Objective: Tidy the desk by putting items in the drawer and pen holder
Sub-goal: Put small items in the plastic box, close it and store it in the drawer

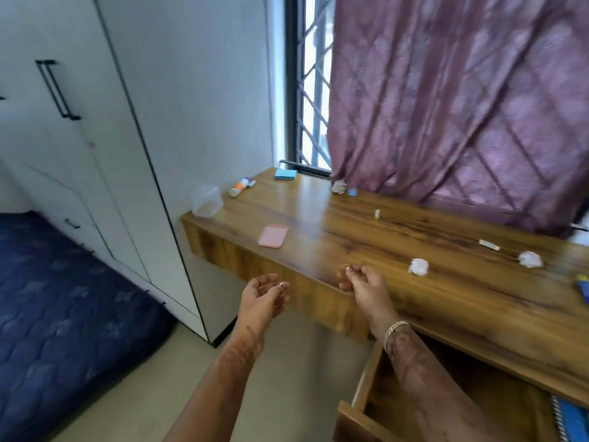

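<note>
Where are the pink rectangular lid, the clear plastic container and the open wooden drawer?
Pink rectangular lid [273, 236]: head view, centre of its flat top.
Clear plastic container [207, 200]: head view, middle of its near wall.
Open wooden drawer [353, 424]: head view, its front panel.

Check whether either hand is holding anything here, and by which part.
Nothing is held: the left hand and the right hand are both in the air by the front edge of the desk, fingers loosely curled around nothing.
</note>
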Motion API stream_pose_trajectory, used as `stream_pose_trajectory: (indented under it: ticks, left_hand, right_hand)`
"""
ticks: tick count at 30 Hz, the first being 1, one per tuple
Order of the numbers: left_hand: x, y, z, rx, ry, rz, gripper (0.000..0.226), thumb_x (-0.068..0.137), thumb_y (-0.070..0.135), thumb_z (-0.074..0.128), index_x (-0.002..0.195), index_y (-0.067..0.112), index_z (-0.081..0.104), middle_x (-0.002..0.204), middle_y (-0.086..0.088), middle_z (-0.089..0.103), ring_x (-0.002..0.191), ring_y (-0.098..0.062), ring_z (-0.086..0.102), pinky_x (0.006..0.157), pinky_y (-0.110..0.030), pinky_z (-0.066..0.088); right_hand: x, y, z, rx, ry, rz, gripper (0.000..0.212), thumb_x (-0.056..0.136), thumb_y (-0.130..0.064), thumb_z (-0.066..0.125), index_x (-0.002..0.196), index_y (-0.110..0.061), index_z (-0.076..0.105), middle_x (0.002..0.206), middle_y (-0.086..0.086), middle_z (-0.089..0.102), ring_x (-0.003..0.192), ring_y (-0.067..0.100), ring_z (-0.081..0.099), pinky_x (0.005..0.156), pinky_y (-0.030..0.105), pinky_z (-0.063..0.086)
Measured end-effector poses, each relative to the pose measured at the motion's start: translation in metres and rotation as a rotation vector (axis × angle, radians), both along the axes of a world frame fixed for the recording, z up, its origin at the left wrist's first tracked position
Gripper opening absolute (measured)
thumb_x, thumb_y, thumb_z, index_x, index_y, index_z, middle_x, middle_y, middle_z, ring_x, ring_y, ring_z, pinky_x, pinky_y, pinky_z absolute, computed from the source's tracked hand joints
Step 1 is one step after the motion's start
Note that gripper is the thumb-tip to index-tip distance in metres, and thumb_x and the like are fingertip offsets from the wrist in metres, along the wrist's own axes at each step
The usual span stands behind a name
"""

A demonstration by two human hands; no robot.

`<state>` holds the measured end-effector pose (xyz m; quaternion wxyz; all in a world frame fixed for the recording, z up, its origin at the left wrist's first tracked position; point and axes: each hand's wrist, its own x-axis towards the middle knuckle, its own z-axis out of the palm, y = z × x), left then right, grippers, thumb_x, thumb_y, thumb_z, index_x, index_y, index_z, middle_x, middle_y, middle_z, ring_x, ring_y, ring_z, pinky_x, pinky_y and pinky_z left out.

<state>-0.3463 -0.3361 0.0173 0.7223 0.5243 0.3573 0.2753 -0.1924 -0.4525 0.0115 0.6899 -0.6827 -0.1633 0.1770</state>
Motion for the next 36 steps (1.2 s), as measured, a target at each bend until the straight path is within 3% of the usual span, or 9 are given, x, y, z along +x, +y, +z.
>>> stream_pose_trajectory:
  ticks: [5, 11, 14, 19, 22, 25, 28, 33, 36]
  left_hand:
    - [-0.028, 0.085, 0.000, -0.045, -0.028, 0.100, 0.021, 0.094, 0.011, 0.060, 0.114, 0.011, 0.058, 0.102, -0.007, 0.073, 0.075, -0.013, 0.064, 0.071, -0.027, 0.054]
    - [-0.028, 0.210, -0.007, -0.045, 0.010, 0.073, 0.017, 0.094, 0.013, 0.060, 0.111, 0.013, 0.061, 0.097, -0.003, 0.075, 0.082, -0.015, 0.068, 0.071, -0.027, 0.055]
    - [-0.026, 0.263, -0.008, -0.032, 0.022, 0.100, 0.016, 0.094, 0.015, 0.059, 0.109, 0.015, 0.062, 0.095, -0.002, 0.075, 0.083, -0.016, 0.068, 0.074, -0.030, 0.055]
    - [-0.012, 0.327, -0.006, -0.013, 0.044, 0.097, 0.013, 0.092, 0.015, 0.062, 0.105, 0.017, 0.063, 0.099, -0.005, 0.073, 0.082, -0.015, 0.066, 0.071, -0.027, 0.057]
    - [0.003, 0.354, -0.006, -0.010, 0.036, 0.099, 0.013, 0.092, 0.015, 0.063, 0.104, 0.017, 0.062, 0.100, -0.006, 0.069, 0.082, -0.014, 0.064, 0.068, -0.026, 0.056]
    - [0.021, 0.379, -0.012, -0.008, 0.043, 0.096, 0.014, 0.092, 0.015, 0.062, 0.106, 0.018, 0.061, 0.100, -0.005, 0.066, 0.084, -0.014, 0.063, 0.068, -0.026, 0.057]
    - [0.038, 0.400, -0.019, 0.004, 0.059, 0.107, 0.015, 0.092, 0.015, 0.063, 0.106, 0.018, 0.060, 0.103, -0.006, 0.065, 0.088, -0.016, 0.063, 0.071, -0.027, 0.057]
    - [0.063, 0.433, -0.038, 0.133, 0.109, 0.152, 0.030, 0.088, 0.013, 0.068, 0.115, 0.021, 0.056, 0.115, 0.001, 0.062, 0.106, -0.015, 0.061, 0.094, -0.040, 0.054]
    - [0.076, 0.450, -0.046, 0.199, 0.139, 0.164, 0.036, 0.085, 0.014, 0.072, 0.113, 0.028, 0.054, 0.117, 0.004, 0.061, 0.108, -0.009, 0.059, 0.094, -0.032, 0.053]
  right_hand:
    - [-0.013, 0.091, -0.003, -0.022, 0.000, 0.100, 0.016, 0.097, -0.004, 0.050, 0.090, -0.008, 0.063, 0.083, 0.005, 0.065, 0.069, 0.010, 0.059, 0.056, 0.012, 0.048]
    - [-0.020, 0.224, -0.007, -0.052, 0.004, 0.129, 0.013, 0.096, -0.006, 0.052, 0.093, -0.007, 0.065, 0.088, 0.011, 0.067, 0.069, 0.014, 0.060, 0.064, 0.018, 0.050]
    - [-0.026, 0.278, -0.003, -0.067, -0.014, 0.167, 0.013, 0.096, -0.005, 0.053, 0.096, -0.003, 0.066, 0.085, 0.007, 0.068, 0.070, 0.012, 0.061, 0.062, 0.014, 0.051]
    - [-0.024, 0.336, -0.004, -0.097, -0.041, 0.210, 0.015, 0.095, -0.012, 0.056, 0.089, -0.019, 0.068, 0.089, 0.002, 0.073, 0.075, 0.006, 0.067, 0.063, 0.013, 0.050]
    - [-0.014, 0.364, -0.007, -0.184, -0.117, 0.252, 0.011, 0.093, -0.018, 0.060, 0.090, -0.024, 0.069, 0.093, -0.002, 0.071, 0.087, 0.013, 0.066, 0.073, 0.020, 0.052]
    - [0.005, 0.398, -0.011, -0.256, -0.273, 0.283, 0.012, 0.089, -0.020, 0.065, 0.090, -0.032, 0.064, 0.097, -0.010, 0.066, 0.092, 0.007, 0.062, 0.071, 0.014, 0.049]
    - [0.028, 0.437, -0.011, -0.312, -0.432, 0.311, 0.019, 0.085, -0.028, 0.067, 0.100, -0.037, 0.058, 0.111, -0.010, 0.057, 0.097, 0.004, 0.055, 0.074, 0.015, 0.043]
    - [0.065, 0.504, -0.015, -0.406, -0.534, 0.363, 0.043, 0.080, -0.031, 0.071, 0.119, -0.029, 0.055, 0.123, -0.003, 0.051, 0.116, 0.020, 0.047, 0.098, 0.030, 0.037]
    - [0.084, 0.532, -0.021, -0.461, -0.614, 0.402, 0.064, 0.076, -0.038, 0.073, 0.133, -0.026, 0.046, 0.132, 0.000, 0.044, 0.123, 0.023, 0.044, 0.099, 0.029, 0.033]
